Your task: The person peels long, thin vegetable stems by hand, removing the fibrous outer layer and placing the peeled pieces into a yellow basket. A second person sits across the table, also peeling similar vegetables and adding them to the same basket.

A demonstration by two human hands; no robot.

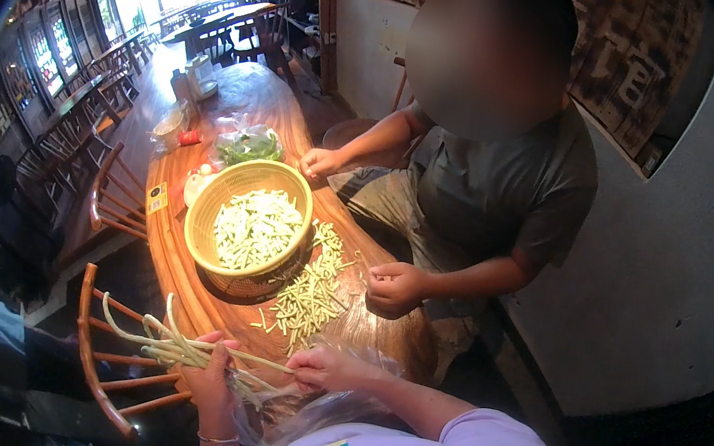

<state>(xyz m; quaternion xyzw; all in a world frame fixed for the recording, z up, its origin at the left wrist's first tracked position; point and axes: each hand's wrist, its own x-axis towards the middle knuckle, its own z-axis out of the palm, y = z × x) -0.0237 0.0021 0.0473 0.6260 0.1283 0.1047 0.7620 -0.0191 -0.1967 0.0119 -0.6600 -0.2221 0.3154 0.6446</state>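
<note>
My left hand [211, 381] is wrapped round a bunch of pale long beans [168, 344], whose curled ends stick out to the left. My right hand [330, 369] pinches the end of one long bean drawn out from that bunch. A clear plastic bag [288, 424] lies beneath both hands, against my lap. Just beyond my hands, a heap of short cut bean pieces [313, 293] is spread on the wooden table [371, 327]. Behind the heap stands a yellow plastic basket [195, 234], with many more bean pieces [258, 229] inside it.
Across the table sits another person [504, 188], one hand near the basket, the other by the bean heap. A bag of green vegetables [249, 146] and a red packet [190, 138] lie behind the basket. Wooden chairs [83, 350] stand along the left side.
</note>
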